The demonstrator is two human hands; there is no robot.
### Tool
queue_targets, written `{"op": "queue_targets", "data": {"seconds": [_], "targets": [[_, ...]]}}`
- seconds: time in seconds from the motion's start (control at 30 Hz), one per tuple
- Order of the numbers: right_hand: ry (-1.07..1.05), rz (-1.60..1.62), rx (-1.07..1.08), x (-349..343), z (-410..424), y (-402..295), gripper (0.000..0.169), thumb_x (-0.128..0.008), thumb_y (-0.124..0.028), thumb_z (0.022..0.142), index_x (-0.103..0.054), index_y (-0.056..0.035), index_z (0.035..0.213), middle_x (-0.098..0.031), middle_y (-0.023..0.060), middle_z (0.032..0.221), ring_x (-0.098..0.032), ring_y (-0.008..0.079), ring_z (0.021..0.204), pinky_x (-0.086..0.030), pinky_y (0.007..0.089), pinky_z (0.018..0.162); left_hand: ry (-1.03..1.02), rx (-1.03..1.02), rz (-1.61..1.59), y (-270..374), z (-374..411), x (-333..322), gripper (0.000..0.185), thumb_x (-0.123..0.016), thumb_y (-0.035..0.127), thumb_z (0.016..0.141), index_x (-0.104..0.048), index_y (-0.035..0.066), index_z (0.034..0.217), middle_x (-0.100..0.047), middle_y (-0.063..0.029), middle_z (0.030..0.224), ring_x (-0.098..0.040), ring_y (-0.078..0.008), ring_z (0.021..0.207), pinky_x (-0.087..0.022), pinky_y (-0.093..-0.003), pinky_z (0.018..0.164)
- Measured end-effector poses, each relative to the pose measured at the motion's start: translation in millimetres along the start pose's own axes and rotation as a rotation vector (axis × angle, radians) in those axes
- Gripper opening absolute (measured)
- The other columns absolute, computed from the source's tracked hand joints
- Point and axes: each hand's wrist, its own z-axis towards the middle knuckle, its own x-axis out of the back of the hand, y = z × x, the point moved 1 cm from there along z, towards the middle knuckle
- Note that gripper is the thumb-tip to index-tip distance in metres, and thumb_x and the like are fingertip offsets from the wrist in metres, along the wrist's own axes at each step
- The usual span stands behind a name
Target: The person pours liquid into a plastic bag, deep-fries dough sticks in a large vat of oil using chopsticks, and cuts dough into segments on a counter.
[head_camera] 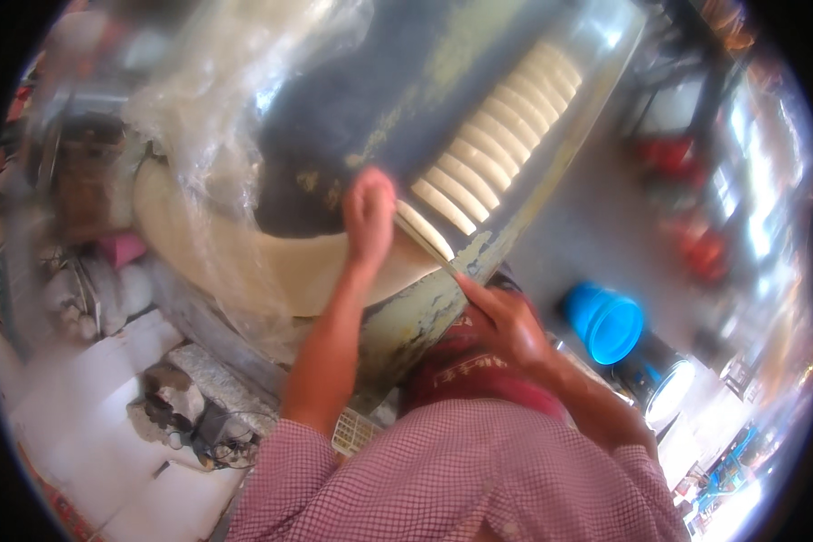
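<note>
My right hand (511,322) grips the handle end of a long, narrow knife or scraper (425,240). Its blade slants up and left along the cut end of a long, flat dough slab (305,267). Just beyond the blade lies a narrow dough strip (425,227), very near it or touching. At the far end of the blade is my left hand (371,206), closed and blurred; whether its fingers hold the blade or dough is hidden. Several more dough strips (494,146) lie side by side in a row running away to the upper right.
Clear plastic sheeting (210,135) covers part of the slab at left. The worn worktable (406,332) has its edge against my apron (474,359). A blue bucket (606,325) stands on the right. Stones and cables (200,423) lie low on the left.
</note>
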Motion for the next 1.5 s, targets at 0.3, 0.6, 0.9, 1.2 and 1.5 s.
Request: {"op": "queue_targets", "data": {"seconds": [0.3, 0.6, 0.9, 1.2, 1.5], "targets": [[-0.044, 0.034, 0.055, 15.9, -5.3, -44.3, 0.067, -0.069, -0.002, 0.089, -0.045, -0.0126, 0.150, -0.058, 0.0143, 0.079, -0.059, 0.0301, 0.063, -0.050, 0.0408, 0.061, 0.027, -0.069, -0.136, 64.0, -0.7, 12.5, 0.016, -0.041, -0.002, 0.077, -0.046, 0.007, 0.065, -0.047, -0.0039, 0.070, -0.039, -0.0109, 0.066, -0.030, -0.0249, 0.059], [-0.014, 0.080, -0.033, -20.0, -12.8, -7.9, 0.064, -0.066, -0.006, 0.092, -0.043, -0.0151, 0.151, -0.059, 0.0153, 0.077, -0.062, 0.0341, 0.066, -0.051, 0.0439, 0.062, 0.049, 0.071, 0.012, 0.7, -5.9, 10.6, 0.019, -0.040, 0.000, 0.080, -0.046, 0.005, 0.062, -0.050, -0.0032, 0.068, -0.043, -0.0098, 0.068, -0.033, -0.0243, 0.062], [0.024, 0.074, -0.096, -27.5, 3.5, -6.4, 0.058, -0.067, -0.012, 0.093, -0.048, -0.0200, 0.148, -0.058, 0.0151, 0.075, -0.060, 0.0366, 0.063, -0.050, 0.0467, 0.059, 0.052, 0.061, 0.046, -1.0, 4.2, 13.1, 0.017, -0.039, 0.001, 0.079, -0.045, 0.007, 0.064, -0.048, -0.0025, 0.068, -0.041, -0.0092, 0.065, -0.031, -0.0249, 0.060], [0.020, 0.009, -0.100, -30.1, 8.2, -16.6, 0.058, -0.068, -0.008, 0.090, -0.052, -0.0165, 0.144, -0.058, 0.0151, 0.076, -0.062, 0.0347, 0.063, -0.051, 0.0461, 0.057, 0.044, 0.093, -0.061, -1.2, -1.8, 17.8, 0.020, -0.039, 0.000, 0.080, -0.045, 0.009, 0.063, -0.046, -0.0016, 0.070, -0.039, -0.0086, 0.066, -0.031, -0.0243, 0.058], [-0.202, -0.098, -0.257, 58.5, -139.9, -5.6, 0.051, -0.073, -0.005, 0.086, -0.060, -0.0074, 0.135, -0.070, 0.0219, 0.104, -0.071, 0.0337, 0.084, -0.058, 0.0376, 0.071, -0.023, 0.024, 0.054, 2.9, -154.0, -75.6, 0.014, -0.042, -0.003, 0.083, -0.051, 0.003, 0.075, -0.055, -0.0095, 0.076, -0.049, -0.0167, 0.068, -0.042, -0.0322, 0.063]]}}
